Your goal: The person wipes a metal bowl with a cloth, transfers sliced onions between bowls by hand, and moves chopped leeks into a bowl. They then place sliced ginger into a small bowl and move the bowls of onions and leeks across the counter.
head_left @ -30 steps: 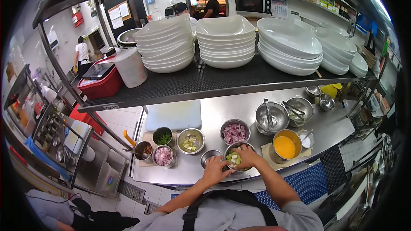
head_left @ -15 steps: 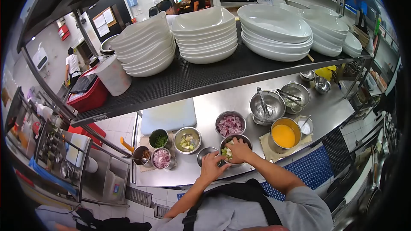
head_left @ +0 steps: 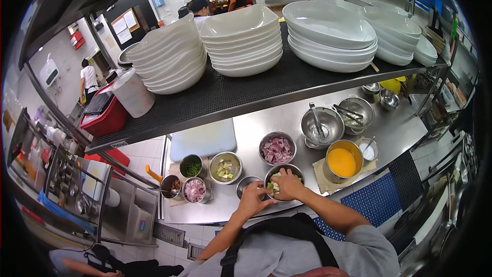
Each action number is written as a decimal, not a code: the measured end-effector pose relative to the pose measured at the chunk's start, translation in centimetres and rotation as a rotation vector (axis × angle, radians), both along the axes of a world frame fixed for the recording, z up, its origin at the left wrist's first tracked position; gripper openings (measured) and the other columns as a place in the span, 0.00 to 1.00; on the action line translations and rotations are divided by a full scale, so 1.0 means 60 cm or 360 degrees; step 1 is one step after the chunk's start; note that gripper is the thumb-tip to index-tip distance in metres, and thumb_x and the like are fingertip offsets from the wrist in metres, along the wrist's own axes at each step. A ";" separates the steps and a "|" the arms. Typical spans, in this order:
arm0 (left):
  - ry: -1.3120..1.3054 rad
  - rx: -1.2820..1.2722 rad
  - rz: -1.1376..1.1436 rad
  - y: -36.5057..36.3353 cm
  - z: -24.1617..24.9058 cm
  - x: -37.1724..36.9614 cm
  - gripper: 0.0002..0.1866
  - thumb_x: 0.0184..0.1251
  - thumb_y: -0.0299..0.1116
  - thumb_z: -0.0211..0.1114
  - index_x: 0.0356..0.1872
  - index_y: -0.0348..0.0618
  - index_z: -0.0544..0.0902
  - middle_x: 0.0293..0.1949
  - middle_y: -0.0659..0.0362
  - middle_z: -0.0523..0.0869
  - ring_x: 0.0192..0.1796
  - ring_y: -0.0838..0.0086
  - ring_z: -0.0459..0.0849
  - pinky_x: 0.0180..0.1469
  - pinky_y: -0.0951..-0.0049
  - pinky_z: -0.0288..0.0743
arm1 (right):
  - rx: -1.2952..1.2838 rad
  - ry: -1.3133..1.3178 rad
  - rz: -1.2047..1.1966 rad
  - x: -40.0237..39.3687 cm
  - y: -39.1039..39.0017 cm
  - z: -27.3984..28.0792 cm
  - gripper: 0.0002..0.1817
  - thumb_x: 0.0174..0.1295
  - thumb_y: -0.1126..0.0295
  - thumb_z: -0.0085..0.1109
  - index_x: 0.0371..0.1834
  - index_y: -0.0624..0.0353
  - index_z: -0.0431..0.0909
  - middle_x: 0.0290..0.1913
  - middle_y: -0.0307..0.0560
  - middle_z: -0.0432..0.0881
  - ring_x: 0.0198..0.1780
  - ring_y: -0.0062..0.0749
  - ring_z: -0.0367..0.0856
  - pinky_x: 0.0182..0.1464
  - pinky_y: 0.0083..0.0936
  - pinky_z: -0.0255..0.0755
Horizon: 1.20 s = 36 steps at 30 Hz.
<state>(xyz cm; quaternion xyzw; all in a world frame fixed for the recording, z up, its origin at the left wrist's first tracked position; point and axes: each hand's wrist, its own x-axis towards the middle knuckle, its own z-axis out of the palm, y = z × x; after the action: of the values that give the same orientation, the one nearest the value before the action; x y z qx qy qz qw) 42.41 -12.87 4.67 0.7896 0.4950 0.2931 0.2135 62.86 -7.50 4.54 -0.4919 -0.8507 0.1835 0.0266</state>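
At the counter's front edge, a metal bowl contains pale green chopped vegetables. My right hand reaches down into it, fingers curled over the pieces; its fingertips are partly hidden. Against the left side of this bowl is my left hand, thumb low and fingers at the rim. A small metal bowl sits just left of it, partly covered by that hand. Sliced purple onion fills another metal bowl directly behind.
To the left stand containers of chopped onion, green herbs and pale pieces. On the right is a pot of orange liquid. Overhead, a shelf carries stacked white dishes. A co-worker's arm shows at lower left.
My right hand has shifted slightly within the bowl, its fingers more spread over the vegetables. My left hand stays about where it was. The co-worker's forearm at lower left has come into view.
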 end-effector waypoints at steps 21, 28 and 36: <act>-0.0217 -0.0075 -0.0116 -0.015 0.009 0.013 0.22 0.47 0.44 0.86 0.42 0.46 0.92 0.55 0.45 0.83 0.48 0.55 0.88 0.52 0.61 0.83 | -0.0100 0.0142 0.0083 0.018 -0.019 -0.006 0.34 0.49 0.53 0.77 0.62 0.44 0.80 0.62 0.65 0.70 0.60 0.67 0.74 0.63 0.55 0.72; -0.0118 -0.0089 -0.0055 -0.020 0.003 0.018 0.22 0.47 0.45 0.86 0.43 0.47 0.92 0.56 0.47 0.83 0.57 0.53 0.83 0.58 0.58 0.80 | -0.0065 0.0313 0.0024 0.022 -0.019 -0.013 0.32 0.48 0.55 0.78 0.60 0.45 0.81 0.62 0.64 0.71 0.61 0.66 0.75 0.63 0.54 0.72; -0.0121 -0.0132 -0.0034 -0.023 0.007 0.028 0.22 0.47 0.44 0.86 0.43 0.47 0.92 0.57 0.46 0.82 0.55 0.55 0.85 0.57 0.60 0.80 | -0.0060 0.0368 0.0135 0.032 -0.012 -0.020 0.27 0.50 0.56 0.76 0.55 0.45 0.83 0.58 0.59 0.74 0.59 0.62 0.77 0.63 0.51 0.72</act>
<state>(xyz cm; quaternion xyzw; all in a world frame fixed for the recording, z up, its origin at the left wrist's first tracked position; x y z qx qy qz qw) 44.07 -14.23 5.09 0.7736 0.4898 0.2999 0.2677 64.76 -8.24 3.31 -0.4313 -0.8584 0.2559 0.1074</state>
